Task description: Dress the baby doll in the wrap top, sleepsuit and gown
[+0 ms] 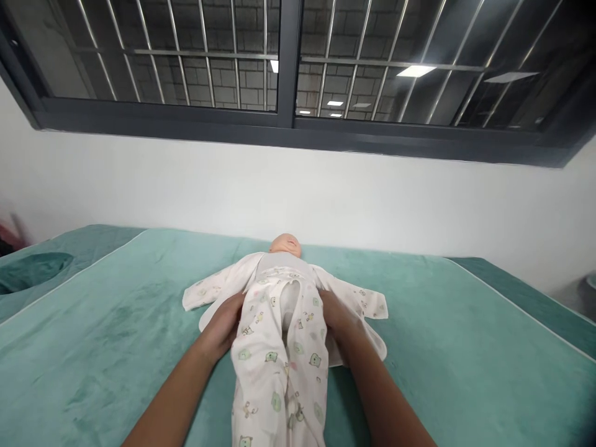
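Note:
A baby doll (285, 244) lies on its back, its head towards the wall. Under it, an open white baby jacket (212, 288) is spread with both sleeves out to the sides. Plain pale grey covers the doll's chest. White baby trousers (265, 372) with green animal prints cover its lower body and legs, with a gap at the crotch. At the left hip, my left hand (226, 324) curls round the trousers' side, its fingertips hidden by the cloth. My right hand (336, 315) grips the opposite side at the hip, fingers partly tucked behind the fabric.
A green plush cover (139, 323) spreads under everything, with a darker padded border (93, 248) at the left. Behind it rises a white wall (298, 192) below a dark-framed window (286, 124) with metal bars. A dark object (589, 288) stands at the right edge.

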Action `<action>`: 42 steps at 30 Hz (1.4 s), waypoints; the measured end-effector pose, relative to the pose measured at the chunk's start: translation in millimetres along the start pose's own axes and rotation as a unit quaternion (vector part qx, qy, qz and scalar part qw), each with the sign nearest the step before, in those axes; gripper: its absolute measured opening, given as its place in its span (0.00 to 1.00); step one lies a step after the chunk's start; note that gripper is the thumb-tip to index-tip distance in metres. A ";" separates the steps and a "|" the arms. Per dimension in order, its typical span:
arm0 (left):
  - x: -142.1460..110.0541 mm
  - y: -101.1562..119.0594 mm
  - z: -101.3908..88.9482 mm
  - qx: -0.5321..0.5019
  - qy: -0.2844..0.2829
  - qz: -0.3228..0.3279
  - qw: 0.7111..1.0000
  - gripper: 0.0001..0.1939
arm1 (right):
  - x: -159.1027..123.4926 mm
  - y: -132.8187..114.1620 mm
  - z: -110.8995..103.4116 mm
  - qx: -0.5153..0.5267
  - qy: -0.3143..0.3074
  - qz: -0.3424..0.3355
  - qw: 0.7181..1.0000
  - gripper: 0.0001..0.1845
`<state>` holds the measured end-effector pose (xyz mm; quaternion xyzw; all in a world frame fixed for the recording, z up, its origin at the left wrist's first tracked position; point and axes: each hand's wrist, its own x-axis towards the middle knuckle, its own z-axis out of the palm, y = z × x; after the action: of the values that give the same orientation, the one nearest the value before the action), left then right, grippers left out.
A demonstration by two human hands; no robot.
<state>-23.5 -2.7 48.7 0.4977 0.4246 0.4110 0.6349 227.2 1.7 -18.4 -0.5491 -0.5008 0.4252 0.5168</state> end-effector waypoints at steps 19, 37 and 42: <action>36.5 -18.3 -23.4 0.335 0.062 0.232 0.911 0.18 | -18.7 -15.6 16.1 -0.387 0.141 -0.252 0.876 0.29; 82.8 -11.9 -15.3 0.372 0.195 0.141 0.897 0.16 | 20.4 -43.1 2.9 -0.363 0.124 -0.071 0.921 0.14; 81.0 -21.1 -14.5 0.394 0.121 0.241 0.879 0.14 | 24.9 -36.4 5.0 -0.396 0.104 -0.151 0.900 0.13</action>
<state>-10.7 74.4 15.3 0.7403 0.4919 0.4065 0.2117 221.7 25.8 18.5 -0.6671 -0.6481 0.0486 0.3641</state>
